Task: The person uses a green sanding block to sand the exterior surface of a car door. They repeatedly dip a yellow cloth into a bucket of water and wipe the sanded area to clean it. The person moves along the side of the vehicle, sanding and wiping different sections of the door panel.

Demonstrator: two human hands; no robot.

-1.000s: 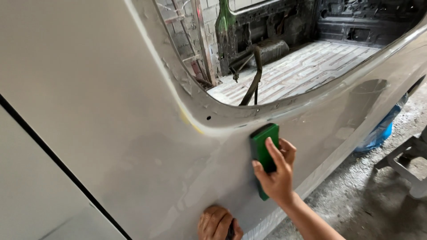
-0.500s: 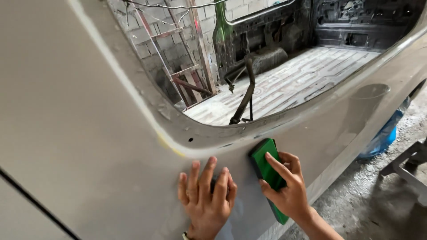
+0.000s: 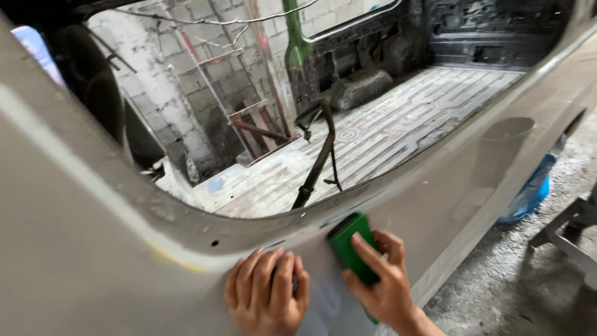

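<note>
A grey, primed vehicle body panel (image 3: 472, 168) slopes across the view, curving under a large window opening. Pressed flat against it, just below the opening's edge, are a left hand (image 3: 267, 302) with fingers spread and, just beside it, a right hand (image 3: 382, 289) holding a green sanding block (image 3: 349, 246) against the surface. A yellowish patch (image 3: 177, 260) marks the panel left of the hands.

My left hand (image 3: 267, 292) lies flat, palm down, fingers (image 3: 273, 274) close together and pointing up and away from me. My right hand (image 3: 382, 283) sits just beside it, wrist bent and coming in from the lower right, index finger stretched forward, thumb out to the left, the other fingers curled.
</note>
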